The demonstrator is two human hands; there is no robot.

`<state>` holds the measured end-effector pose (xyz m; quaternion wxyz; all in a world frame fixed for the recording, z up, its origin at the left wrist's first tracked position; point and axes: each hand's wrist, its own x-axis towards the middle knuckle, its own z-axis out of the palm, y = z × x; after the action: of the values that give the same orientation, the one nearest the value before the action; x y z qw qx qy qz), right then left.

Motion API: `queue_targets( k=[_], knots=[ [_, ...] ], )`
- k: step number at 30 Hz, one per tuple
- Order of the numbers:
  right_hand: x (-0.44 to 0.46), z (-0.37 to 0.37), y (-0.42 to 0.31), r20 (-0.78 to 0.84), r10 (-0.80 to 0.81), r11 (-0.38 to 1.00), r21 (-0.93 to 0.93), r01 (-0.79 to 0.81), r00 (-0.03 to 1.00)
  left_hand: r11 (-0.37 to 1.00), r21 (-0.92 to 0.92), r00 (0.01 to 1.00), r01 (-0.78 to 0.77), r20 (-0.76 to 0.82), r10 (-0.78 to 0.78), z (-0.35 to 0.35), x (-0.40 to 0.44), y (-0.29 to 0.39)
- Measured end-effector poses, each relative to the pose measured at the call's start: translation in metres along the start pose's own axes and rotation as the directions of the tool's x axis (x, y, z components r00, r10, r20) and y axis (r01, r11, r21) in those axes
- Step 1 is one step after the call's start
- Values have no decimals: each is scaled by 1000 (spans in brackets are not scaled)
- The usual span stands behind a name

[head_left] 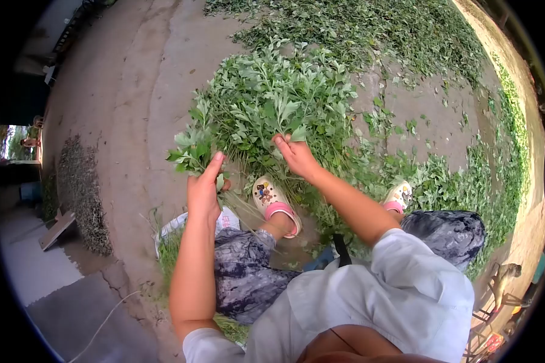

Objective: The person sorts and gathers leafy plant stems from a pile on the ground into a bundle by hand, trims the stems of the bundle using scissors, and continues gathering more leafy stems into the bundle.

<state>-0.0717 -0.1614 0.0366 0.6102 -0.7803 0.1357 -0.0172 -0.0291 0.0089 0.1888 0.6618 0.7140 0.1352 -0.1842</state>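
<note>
A big heap of cut leafy green stems [278, 91] lies on the ground in front of my feet. My left hand [206, 187] is closed round a bunch of leafy stems [194, 145], their leaves pointing up and away from me and thin stalks trailing below the fist. At the near side of the heap, my right hand [293, 155] pinches a leafy sprig [284, 115] between thumb and fingers. The sprig's leaves overlap the heap, so where its stalk ends is hard to see.
My cream clogs [267, 192] stand close to the heap. Loose leaves [369, 30] cover the ground beyond it and along the right. A white sack [229, 219] lies by my left leg. Darker dried plant matter [82, 193] is spread at the left. A dog [504, 284] is at the lower right.
</note>
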Motion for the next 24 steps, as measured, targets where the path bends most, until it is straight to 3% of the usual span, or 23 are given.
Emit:
queue_targets(
  k=[1,2,3,6,9,10,11,13,14,15,17,18,19,21,23,24],
  knots=[
    [-7,-6,-14,-138,-148,979,121,165,979,1000,-10,1000,-7,0,7,-2,2,-1],
    [-14,-14,-28,-123,-191,956,204,213,974,999,17,999,34,29,-34,-6,5,-6],
    [-24,-21,-51,-118,-204,955,195,224,972,996,43,996,72,56,-74,-8,7,-9],
    [-55,-28,-106,77,-244,839,516,170,967,986,90,975,138,162,-152,5,-3,-15],
    [-76,-17,-122,328,-329,849,513,125,886,975,172,928,142,321,-191,12,-5,-31],
    [-85,-10,-124,328,-342,849,510,140,881,989,49,917,137,371,-146,14,-2,-39],
    [-94,-2,-127,330,-419,829,518,209,846,991,42,919,125,373,-131,9,-1,-46],
    [-112,7,-127,330,-497,806,517,287,803,937,-38,837,346,464,-291,14,-26,-24],
    [-120,9,-124,374,-440,865,419,274,816,944,-215,935,250,309,-177,20,-16,-56],
    [-130,11,-120,413,-376,914,313,258,830,943,-225,934,244,318,-166,21,-19,-47],
    [-154,10,-108,417,-316,940,258,223,852,1000,-23,983,-17,180,21,22,-23,-20],
    [-168,9,-99,417,-257,960,217,179,872,974,-226,994,3,107,22,25,-13,-20],
    [-185,8,-87,409,-254,953,259,155,877,972,-235,994,-6,106,32,23,-10,-12],
    [-204,-3,-75,409,-258,944,300,139,875,967,-251,997,-47,-73,30,12,-5,1],
    [-216,-19,-86,322,-239,969,16,247,916,960,-274,997,-67,-61,52,9,0,-3],
    [-208,-26,-104,165,-260,964,-7,265,951,971,-231,998,-65,-15,63,14,-5,-5]
  ],
)
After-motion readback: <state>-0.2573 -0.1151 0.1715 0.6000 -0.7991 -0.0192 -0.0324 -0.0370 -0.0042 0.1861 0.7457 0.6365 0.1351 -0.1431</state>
